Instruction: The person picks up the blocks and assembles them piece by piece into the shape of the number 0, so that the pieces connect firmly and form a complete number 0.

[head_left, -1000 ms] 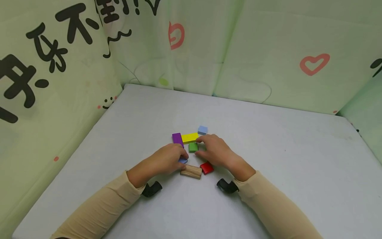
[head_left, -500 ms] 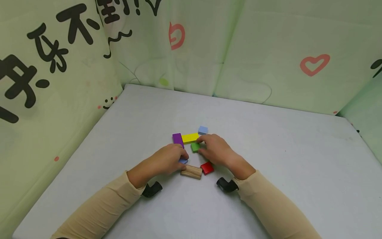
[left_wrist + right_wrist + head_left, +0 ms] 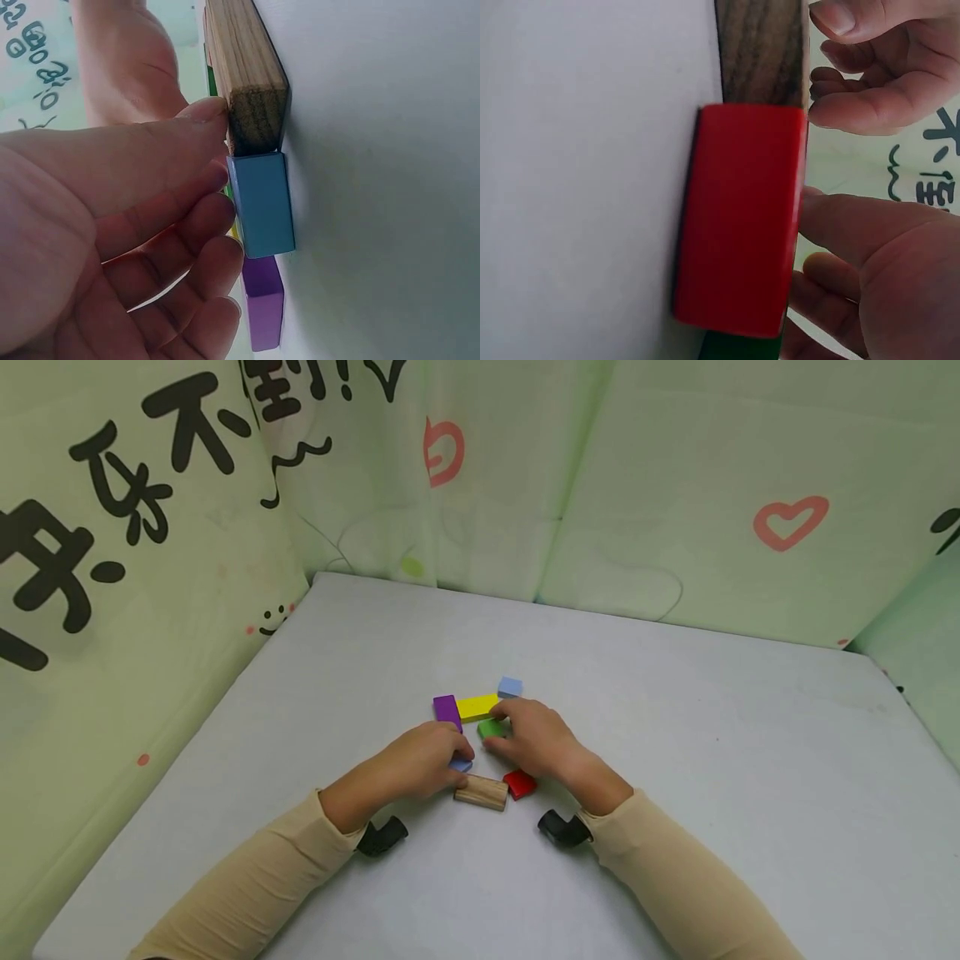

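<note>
The green block (image 3: 491, 729) is pinched by the right hand (image 3: 534, 737); the blue block (image 3: 461, 765) near it seems kept still by the loose left hand (image 3: 422, 760).

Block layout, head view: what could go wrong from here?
1. The right hand is at the green block with a finger right by the yellow block, so it might knock the yellow one askew.
2. The left hand has its thumb on the wooden block; a slip could push that into the red block at its end.
</note>
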`<action>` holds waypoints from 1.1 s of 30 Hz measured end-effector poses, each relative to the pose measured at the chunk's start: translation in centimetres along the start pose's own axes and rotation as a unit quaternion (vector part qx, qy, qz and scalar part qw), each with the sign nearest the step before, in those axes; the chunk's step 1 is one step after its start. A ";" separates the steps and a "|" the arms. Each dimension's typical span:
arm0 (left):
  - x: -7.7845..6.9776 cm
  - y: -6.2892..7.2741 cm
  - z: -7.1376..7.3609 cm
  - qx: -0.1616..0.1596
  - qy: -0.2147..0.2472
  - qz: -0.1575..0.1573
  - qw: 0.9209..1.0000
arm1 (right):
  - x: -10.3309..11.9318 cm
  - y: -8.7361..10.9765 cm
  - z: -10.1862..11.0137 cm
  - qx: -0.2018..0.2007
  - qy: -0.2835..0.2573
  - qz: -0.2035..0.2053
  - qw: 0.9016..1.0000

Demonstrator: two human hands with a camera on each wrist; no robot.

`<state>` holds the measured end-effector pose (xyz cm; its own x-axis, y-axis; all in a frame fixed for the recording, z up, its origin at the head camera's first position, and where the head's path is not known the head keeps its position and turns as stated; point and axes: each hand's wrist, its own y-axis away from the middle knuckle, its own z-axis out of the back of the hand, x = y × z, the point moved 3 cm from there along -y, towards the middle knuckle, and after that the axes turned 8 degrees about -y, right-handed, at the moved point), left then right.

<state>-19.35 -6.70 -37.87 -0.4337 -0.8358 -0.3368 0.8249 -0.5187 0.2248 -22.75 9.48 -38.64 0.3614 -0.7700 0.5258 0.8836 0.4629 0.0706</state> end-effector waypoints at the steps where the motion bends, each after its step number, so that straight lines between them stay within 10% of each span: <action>1: 0.0 0.0 0.0 -0.001 0.000 -0.001 1.000 | 0.0 0.0 0.0 0.000 0.002 -0.001 1.000; 33: 0.1 0.0 0.0 0.001 -0.011 -0.011 1.000 | -1.7 -0.5 1.3 -0.027 -0.012 -0.059 0.998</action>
<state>-19.40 -6.76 -37.93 -0.4603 -0.8275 -0.3214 0.8141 -0.5379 0.2189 -24.17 11.12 -38.52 0.2479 -0.8061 0.5373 0.9344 0.3454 0.0871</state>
